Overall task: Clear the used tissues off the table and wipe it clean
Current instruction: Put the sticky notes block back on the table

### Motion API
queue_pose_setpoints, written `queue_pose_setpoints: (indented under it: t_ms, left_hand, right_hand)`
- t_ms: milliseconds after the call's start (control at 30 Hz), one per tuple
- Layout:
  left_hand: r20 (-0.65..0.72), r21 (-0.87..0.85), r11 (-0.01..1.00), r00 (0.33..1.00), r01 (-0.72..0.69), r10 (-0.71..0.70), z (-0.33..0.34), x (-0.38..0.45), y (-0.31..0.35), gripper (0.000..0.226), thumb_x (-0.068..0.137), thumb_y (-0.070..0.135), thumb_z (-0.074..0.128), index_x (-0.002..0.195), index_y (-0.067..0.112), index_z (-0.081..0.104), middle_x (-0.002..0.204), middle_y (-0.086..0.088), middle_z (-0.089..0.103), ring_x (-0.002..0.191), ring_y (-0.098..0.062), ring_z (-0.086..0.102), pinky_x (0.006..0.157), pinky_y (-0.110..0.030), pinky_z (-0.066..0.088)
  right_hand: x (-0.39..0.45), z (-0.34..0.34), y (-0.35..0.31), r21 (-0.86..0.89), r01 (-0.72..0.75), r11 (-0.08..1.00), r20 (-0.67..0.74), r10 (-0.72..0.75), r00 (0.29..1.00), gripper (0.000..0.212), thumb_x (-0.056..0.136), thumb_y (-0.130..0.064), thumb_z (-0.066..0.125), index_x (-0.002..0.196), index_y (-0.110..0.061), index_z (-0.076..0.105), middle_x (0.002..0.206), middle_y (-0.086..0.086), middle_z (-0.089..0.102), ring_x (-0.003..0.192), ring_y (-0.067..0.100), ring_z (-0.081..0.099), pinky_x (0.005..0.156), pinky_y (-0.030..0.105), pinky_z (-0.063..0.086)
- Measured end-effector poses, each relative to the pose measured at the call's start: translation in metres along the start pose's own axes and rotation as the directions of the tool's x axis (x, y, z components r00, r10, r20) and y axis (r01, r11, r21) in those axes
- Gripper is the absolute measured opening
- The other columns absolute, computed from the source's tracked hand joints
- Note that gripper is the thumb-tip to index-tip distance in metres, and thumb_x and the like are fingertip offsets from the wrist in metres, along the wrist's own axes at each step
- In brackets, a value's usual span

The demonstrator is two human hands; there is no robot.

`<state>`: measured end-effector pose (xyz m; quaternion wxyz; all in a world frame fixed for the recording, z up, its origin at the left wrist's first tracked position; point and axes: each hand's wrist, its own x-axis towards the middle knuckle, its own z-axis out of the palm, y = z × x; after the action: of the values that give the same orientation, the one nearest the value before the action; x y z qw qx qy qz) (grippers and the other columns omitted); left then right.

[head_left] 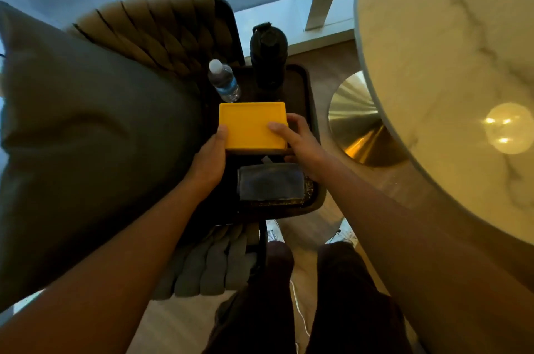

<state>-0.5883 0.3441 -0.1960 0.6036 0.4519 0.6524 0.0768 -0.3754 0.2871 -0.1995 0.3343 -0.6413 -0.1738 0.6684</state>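
A yellow rectangular box (251, 125) is held over a dark tray (307, 85). My left hand (209, 158) grips its left edge, thumb up along the side. My right hand (299, 141) grips its right edge, thumb on the top face and fingers round the side. A folded grey cloth (270, 184) lies in the tray just below the box. The round marble table (450, 70) fills the right side of the view; no tissues show on the part I see.
A clear water bottle (224, 80) and a black bottle (267, 57) stand at the tray's far end. A grey cushion (86, 134) and a quilted chair (156, 27) lie to the left. The table's brass base (359, 119) stands on the floor at right.
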Motion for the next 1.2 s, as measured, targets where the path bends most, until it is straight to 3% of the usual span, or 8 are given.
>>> queue_pose_setpoints:
  t_ms: [233, 333, 433, 500, 633, 867, 1000, 1200]
  left_hand:
    - [-0.016, 0.057, 0.983, 0.984, -0.175, 0.177, -0.009, -0.090, 0.089, 0.080, 0.083, 0.089, 0.026, 0.141, 0.037, 0.046, 0.138, -0.003, 0.057, 0.124, -0.022, 0.056, 0.112, -0.052, 0.039]
    - [0.032, 0.097, 0.961, 0.966, -0.257, 0.255, 0.003, -0.104, 0.122, 0.080, 0.072, 0.099, 0.024, 0.121, 0.043, 0.054, 0.134, -0.001, 0.060, 0.121, -0.022, 0.058, 0.111, -0.053, 0.040]
    - [0.091, 0.146, 0.924, 0.935, -0.353, 0.342, 0.030, -0.122, 0.158, 0.054, 0.091, 0.080, 0.027, 0.105, 0.038, 0.057, 0.116, -0.001, 0.063, 0.111, -0.021, 0.060, 0.109, -0.052, 0.042]
    - [0.138, 0.148, 0.900, 0.909, -0.411, 0.392, 0.053, -0.128, 0.177, 0.049, 0.097, 0.071, 0.031, 0.114, 0.031, 0.054, 0.110, 0.004, 0.062, 0.108, -0.017, 0.061, 0.106, -0.051, 0.045]
    - [0.148, 0.145, 0.878, 0.887, -0.456, 0.437, 0.109, -0.124, 0.204, 0.082, 0.078, 0.090, 0.040, 0.130, 0.028, 0.052, 0.121, 0.001, 0.063, 0.115, -0.017, 0.061, 0.107, -0.048, 0.046]
    - [0.078, -0.002, 0.898, 0.895, -0.440, 0.439, 0.230, -0.119, 0.254, 0.041, 0.097, 0.066, 0.043, 0.124, 0.037, 0.043, 0.120, 0.012, 0.057, 0.110, -0.012, 0.055, 0.106, -0.051, 0.046]
    - [0.066, -0.110, 0.917, 0.918, -0.383, 0.391, 0.292, -0.116, 0.276, 0.060, 0.094, 0.070, 0.044, 0.145, 0.039, 0.033, 0.146, 0.009, 0.048, 0.129, -0.016, 0.050, 0.109, -0.049, 0.044]
    - [0.078, -0.287, 0.917, 0.947, -0.278, 0.311, 0.357, -0.128, 0.307, 0.050, 0.104, 0.044, 0.049, 0.149, 0.032, 0.035, 0.122, 0.009, 0.063, 0.107, -0.012, 0.066, 0.066, -0.021, 0.055]
  right_hand:
    - [-0.107, -0.007, -0.070, -0.022, 0.067, 0.997, -0.069, -0.068, 0.995, 0.061, 0.081, -0.072, 0.067, 0.124, -0.036, 0.042, 0.101, 0.002, 0.058, 0.077, 0.016, 0.058, 0.063, 0.033, 0.047]
    - [-0.138, -0.030, -0.092, 0.014, 0.101, 0.995, -0.111, -0.099, 0.989, 0.058, 0.081, -0.072, 0.066, 0.118, -0.034, 0.043, 0.091, 0.007, 0.055, 0.077, 0.020, 0.054, 0.066, 0.035, 0.048]
    - [-0.160, -0.060, -0.107, 0.076, 0.137, 0.988, -0.157, -0.124, 0.980, 0.060, 0.088, -0.065, 0.063, 0.131, -0.031, 0.038, 0.096, 0.005, 0.057, 0.077, 0.019, 0.056, 0.063, 0.032, 0.048]
    - [-0.170, -0.083, -0.113, 0.129, 0.163, 0.978, -0.186, -0.137, 0.973, 0.066, 0.089, -0.064, 0.063, 0.140, -0.034, 0.034, 0.102, 0.006, 0.059, 0.078, 0.019, 0.058, 0.060, 0.031, 0.049]
    - [-0.181, -0.137, -0.121, 0.209, 0.204, 0.956, -0.252, -0.149, 0.956, 0.064, 0.082, -0.065, 0.068, 0.133, -0.037, 0.042, 0.095, 0.008, 0.060, 0.074, 0.019, 0.057, 0.063, 0.033, 0.048]
    - [-0.176, -0.242, -0.130, 0.325, 0.234, 0.916, -0.299, -0.135, 0.945, 0.060, 0.077, -0.056, 0.076, 0.125, -0.034, 0.047, 0.110, 0.006, 0.065, 0.089, 0.025, 0.065, 0.090, 0.049, 0.056]
    - [-0.175, -0.290, -0.140, 0.392, 0.228, 0.891, -0.297, -0.112, 0.948, 0.055, 0.084, -0.046, 0.075, 0.127, -0.032, 0.043, 0.113, 0.009, 0.064, 0.094, 0.026, 0.065, 0.085, 0.045, 0.056]
    - [-0.173, -0.329, -0.155, 0.495, 0.230, 0.838, -0.310, -0.078, 0.948, 0.066, 0.084, -0.042, 0.077, 0.132, -0.026, 0.034, 0.118, 0.009, 0.065, 0.101, 0.029, 0.069, 0.079, 0.041, 0.056]
